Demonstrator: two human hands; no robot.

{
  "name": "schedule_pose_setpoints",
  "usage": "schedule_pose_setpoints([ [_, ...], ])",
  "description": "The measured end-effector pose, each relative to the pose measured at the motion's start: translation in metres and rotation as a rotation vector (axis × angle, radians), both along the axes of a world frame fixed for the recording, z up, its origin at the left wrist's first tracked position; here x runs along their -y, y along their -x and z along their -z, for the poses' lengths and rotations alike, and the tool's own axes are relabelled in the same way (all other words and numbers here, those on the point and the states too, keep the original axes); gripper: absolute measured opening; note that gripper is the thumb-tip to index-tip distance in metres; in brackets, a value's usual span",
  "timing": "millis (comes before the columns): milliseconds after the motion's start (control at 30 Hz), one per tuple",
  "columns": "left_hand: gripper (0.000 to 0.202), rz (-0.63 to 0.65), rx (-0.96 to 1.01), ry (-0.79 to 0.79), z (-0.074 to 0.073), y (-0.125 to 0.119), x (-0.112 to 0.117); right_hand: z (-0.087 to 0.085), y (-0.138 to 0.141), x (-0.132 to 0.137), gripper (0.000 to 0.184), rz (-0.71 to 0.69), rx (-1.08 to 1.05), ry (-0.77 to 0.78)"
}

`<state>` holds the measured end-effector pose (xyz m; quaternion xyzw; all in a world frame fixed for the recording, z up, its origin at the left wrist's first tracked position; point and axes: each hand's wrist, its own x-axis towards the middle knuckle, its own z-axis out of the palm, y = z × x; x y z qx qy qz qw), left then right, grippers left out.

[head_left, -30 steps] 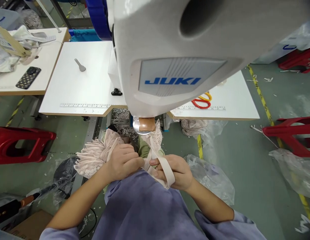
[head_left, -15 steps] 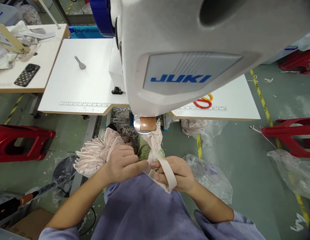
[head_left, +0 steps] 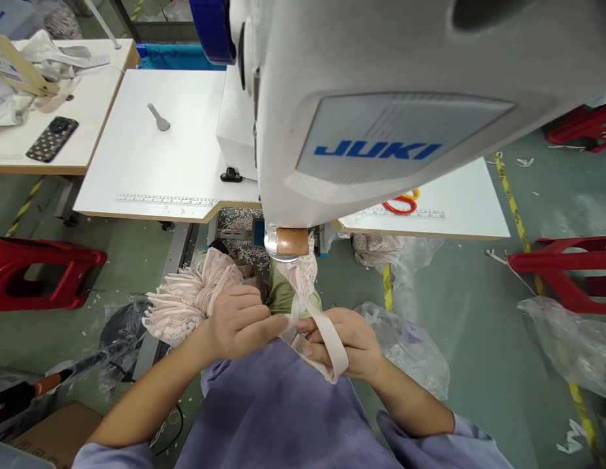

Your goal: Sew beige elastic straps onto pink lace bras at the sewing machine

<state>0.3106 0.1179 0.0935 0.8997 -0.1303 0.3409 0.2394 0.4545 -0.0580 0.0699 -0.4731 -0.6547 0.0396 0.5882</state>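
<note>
Your left hand (head_left: pixel 242 322) and right hand (head_left: pixel 358 343) are pinching the pale strap (head_left: pixel 332 335) over your purple top (head_left: pixel 283 410), fingers curled closed; its loop is hanging slack, so uneven tension could be twisting it.

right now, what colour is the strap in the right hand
The strap is plain pale pinkish beige, best seen in the head view.

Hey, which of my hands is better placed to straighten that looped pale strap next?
Probably your right hand: the bend of the pale strap lies against its fingers. Your left hand is farther from that bend, beside the bunched lace.
</note>
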Motion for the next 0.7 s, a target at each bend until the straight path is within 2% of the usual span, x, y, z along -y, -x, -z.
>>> schedule_pose_setpoints([
  [100,0.007,0.015,-0.004,-0.042,-0.0044,-0.0017,-0.0005,0.0009,0.0007,0.0008,0.028,0.008,-0.022,0.01],
  [233,0.006,0.02,-0.021,-0.022,-0.0045,-0.0027,0.0005,0.0009,0.0015,0.0012,0.035,-0.008,-0.053,0.043],
  [400,0.006,-0.003,-0.001,0.016,0.0004,0.0005,0.0024,-0.0025,0.0009,-0.001,0.019,-0.022,-0.018,-0.002],
  [567,0.007,0.0,0.003,-0.025,-0.0029,0.0019,0.0012,-0.001,-0.0002,-0.0009,0.021,-0.015,0.03,0.001],
  [700,0.007,0.017,-0.007,-0.045,-0.0055,0.0014,0.0007,0.0001,0.0005,-0.0014,0.015,-0.016,0.039,-0.012],
])
